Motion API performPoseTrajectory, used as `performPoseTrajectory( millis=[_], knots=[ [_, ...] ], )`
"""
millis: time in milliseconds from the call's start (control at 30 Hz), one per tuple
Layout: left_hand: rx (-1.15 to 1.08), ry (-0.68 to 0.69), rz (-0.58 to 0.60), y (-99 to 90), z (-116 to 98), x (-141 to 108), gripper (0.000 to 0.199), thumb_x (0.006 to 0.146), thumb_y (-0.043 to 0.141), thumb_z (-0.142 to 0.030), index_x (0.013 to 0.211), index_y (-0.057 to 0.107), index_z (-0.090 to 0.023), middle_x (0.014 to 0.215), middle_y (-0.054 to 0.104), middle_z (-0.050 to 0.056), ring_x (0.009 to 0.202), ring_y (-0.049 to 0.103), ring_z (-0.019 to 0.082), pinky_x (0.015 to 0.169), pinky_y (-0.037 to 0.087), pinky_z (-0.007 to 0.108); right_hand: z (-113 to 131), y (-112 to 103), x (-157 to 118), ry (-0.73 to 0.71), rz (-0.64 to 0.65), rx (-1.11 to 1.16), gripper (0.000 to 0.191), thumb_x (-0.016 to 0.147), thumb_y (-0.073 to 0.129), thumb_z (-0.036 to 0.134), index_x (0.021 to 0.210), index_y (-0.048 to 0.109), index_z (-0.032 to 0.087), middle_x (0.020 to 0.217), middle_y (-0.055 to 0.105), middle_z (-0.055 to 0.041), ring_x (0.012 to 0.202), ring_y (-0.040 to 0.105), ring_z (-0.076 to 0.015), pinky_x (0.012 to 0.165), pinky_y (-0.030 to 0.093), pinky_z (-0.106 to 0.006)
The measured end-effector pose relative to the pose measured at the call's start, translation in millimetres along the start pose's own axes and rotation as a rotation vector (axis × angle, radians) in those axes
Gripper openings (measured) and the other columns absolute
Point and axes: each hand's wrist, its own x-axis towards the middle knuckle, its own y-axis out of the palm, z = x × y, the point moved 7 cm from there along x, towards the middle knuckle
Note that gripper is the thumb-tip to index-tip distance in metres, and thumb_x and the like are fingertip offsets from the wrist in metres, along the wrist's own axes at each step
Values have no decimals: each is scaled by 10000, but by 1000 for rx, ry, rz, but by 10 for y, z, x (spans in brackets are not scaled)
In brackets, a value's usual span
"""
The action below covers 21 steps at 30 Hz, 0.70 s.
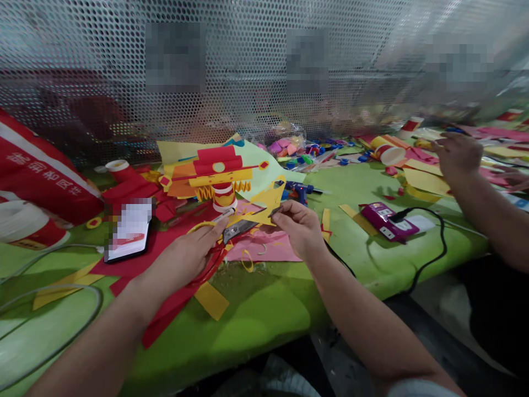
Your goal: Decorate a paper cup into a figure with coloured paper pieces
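My left hand (192, 251) lies with its fingers stretched forward beside a pair of scissors (239, 229). Red handles show below the hand, and a whitish pen (224, 215) is at its fingertips. Thumb and fingers of my right hand (301, 227) pinch a small dark piece (274, 212), whose kind I cannot make out. Just behind it is cut yellow paper (264, 199). Beyond both hands stands a paper-cup figure (224, 199) with a yellow face, folded yellow strips and a red hat. Pink paper (264, 246) lies between my hands.
A phone (130, 229) leans at the left near a red bag (37, 171). Behind my right hand is a blue glue gun (301, 189). A purple power strip (386, 221) with a black cable sits to the right. Another person's hand (458, 154) is at the far right.
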Motion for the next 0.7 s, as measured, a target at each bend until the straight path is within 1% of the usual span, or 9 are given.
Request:
performPoseTrajectory(
  millis=[133,300,400,533,633,700],
  knots=[
    [4,31,-32,-13,14,6,610,791,309,-80,1391,260,-185,1158,591,97,995,578,191,784,479,291,-10,-3,7,23,-1,-2,154,551,691,266,584,564,186,517,591,49,457,573,-91,520,584,-286],
    [27,29,-11,-7,35,9,621,774,331,-79,1384,285,-186,1138,609,95,972,592,215,786,487,328,-29,-6,16,56,25,-26,139,560,676,256,597,565,182,504,584,49,419,579,-103,459,556,-263],
    [13,24,-6,-7,36,9,629,776,330,-69,1390,272,-188,1173,598,94,996,590,211,809,483,325,-47,-7,14,72,50,-35,133,576,669,257,617,569,180,507,587,46,420,586,-110,435,538,-247],
    [-20,14,30,23,47,15,659,767,324,-46,1401,242,-209,1233,570,80,1057,568,195,840,472,309,-64,3,11,89,73,-15,140,568,673,256,622,573,175,504,594,44,431,596,-111,449,540,-243],
    [-38,48,32,29,49,17,662,760,318,-45,1402,239,-187,1281,533,97,1116,533,207,856,467,321,-74,12,16,119,84,-2,158,541,689,246,618,575,168,514,615,38,453,606,-112,475,550,-244],
    [-43,68,23,20,52,12,672,758,325,-48,1407,223,-192,1265,547,96,1108,536,206,852,470,326,-76,16,18,147,95,0,170,525,700,238,612,573,165,523,628,36,450,605,-107,474,550,-239]
  ],
)
